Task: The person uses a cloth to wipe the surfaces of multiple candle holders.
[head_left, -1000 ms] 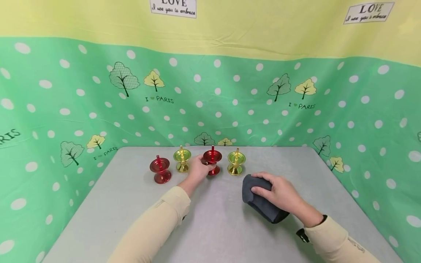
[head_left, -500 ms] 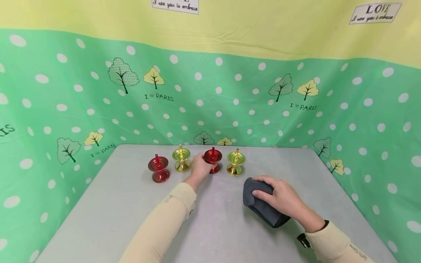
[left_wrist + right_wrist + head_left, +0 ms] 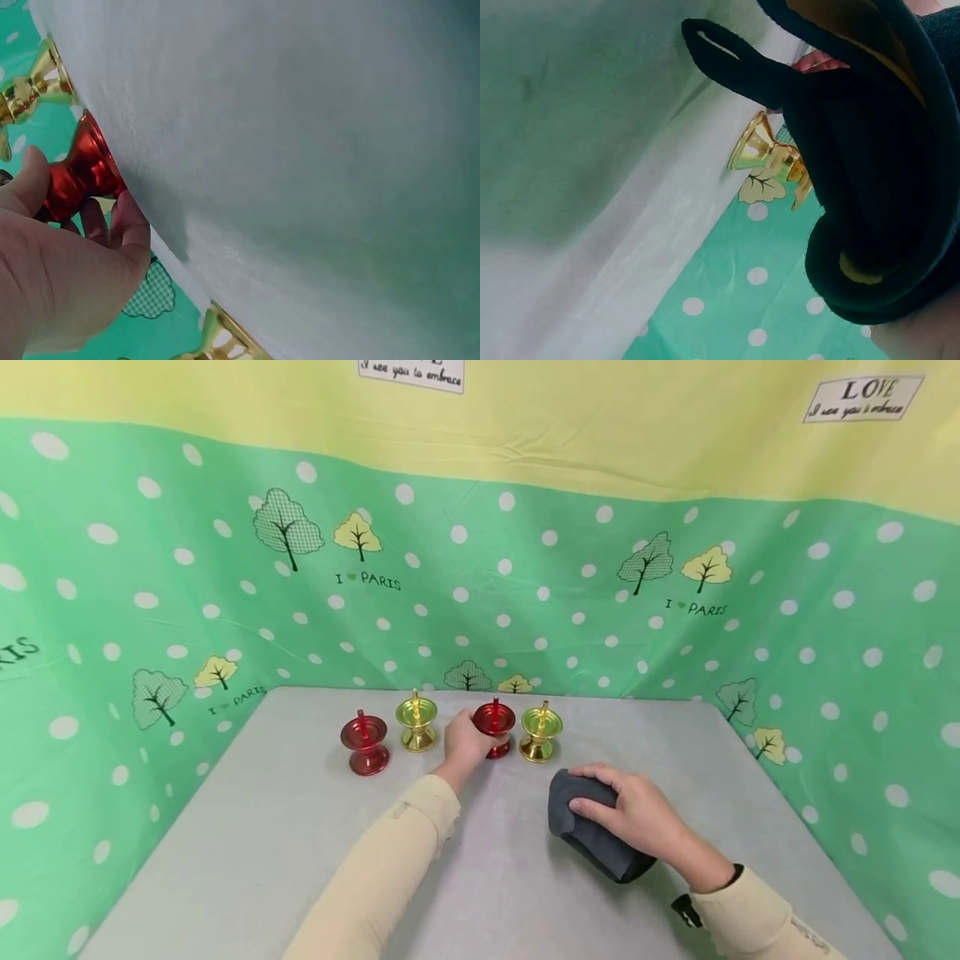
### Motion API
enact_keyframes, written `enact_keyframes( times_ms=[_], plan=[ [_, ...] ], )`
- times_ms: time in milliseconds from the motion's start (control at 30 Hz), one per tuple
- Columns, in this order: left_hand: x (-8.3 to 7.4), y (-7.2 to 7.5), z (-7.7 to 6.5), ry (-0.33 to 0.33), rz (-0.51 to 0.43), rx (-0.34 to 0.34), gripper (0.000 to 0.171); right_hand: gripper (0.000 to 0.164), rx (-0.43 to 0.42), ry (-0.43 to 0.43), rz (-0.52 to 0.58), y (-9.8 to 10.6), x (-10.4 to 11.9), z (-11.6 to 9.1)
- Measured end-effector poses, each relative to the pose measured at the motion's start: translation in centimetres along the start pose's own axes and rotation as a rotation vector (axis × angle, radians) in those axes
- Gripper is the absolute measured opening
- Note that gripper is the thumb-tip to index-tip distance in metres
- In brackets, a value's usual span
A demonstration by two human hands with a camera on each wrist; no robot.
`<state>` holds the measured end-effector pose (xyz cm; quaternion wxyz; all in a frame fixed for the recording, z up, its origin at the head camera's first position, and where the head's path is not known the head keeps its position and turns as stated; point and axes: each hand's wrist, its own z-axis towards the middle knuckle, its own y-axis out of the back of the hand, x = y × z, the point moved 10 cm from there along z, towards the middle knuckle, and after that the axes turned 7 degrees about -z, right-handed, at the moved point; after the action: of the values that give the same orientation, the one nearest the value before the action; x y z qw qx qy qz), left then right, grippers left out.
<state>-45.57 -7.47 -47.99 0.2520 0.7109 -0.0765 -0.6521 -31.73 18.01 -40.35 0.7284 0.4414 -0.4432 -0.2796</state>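
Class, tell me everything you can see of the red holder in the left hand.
The red holder is shiny and looks metal. A round dish with an upright peg tops a narrowing stem and flared base. It appears to stand upright on the grey table, between two gold holders. The left hand grips it below the dish.

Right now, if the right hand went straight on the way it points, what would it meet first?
Probably the nearer gold holder, with the dark cloth that the right hand grips leading; depth is unclear, so it might pass to one side.
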Motion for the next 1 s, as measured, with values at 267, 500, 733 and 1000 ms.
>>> enact_keyframes(
  times_ms=[267, 500, 733, 1000],
  plan=[
    [-0.1, 0.8, -1.5, -0.031, -0.02, 0.046, 0.061, 0.045, -0.004, -0.01, 0.008, 0.4, 0.1, -0.1],
    [0.1, 5.7, -5.1, -0.123, -0.038, 0.049, 0.059, 0.045, 0.002, -0.002, 0.009, 0.6, 0.3, -0.1],
    [-1.7, 12.8, -6.3, -0.223, 0.023, -0.085, 0.082, 0.045, -0.008, -0.005, -0.008, 1.1, 0.5, 0.3],
    [0.2, 12.7, -2.6, -0.078, 0.066, -0.026, 0.106, 0.044, 0.013, 0.046, 0.036, 0.4, 1.8, 0.3]
  ],
)
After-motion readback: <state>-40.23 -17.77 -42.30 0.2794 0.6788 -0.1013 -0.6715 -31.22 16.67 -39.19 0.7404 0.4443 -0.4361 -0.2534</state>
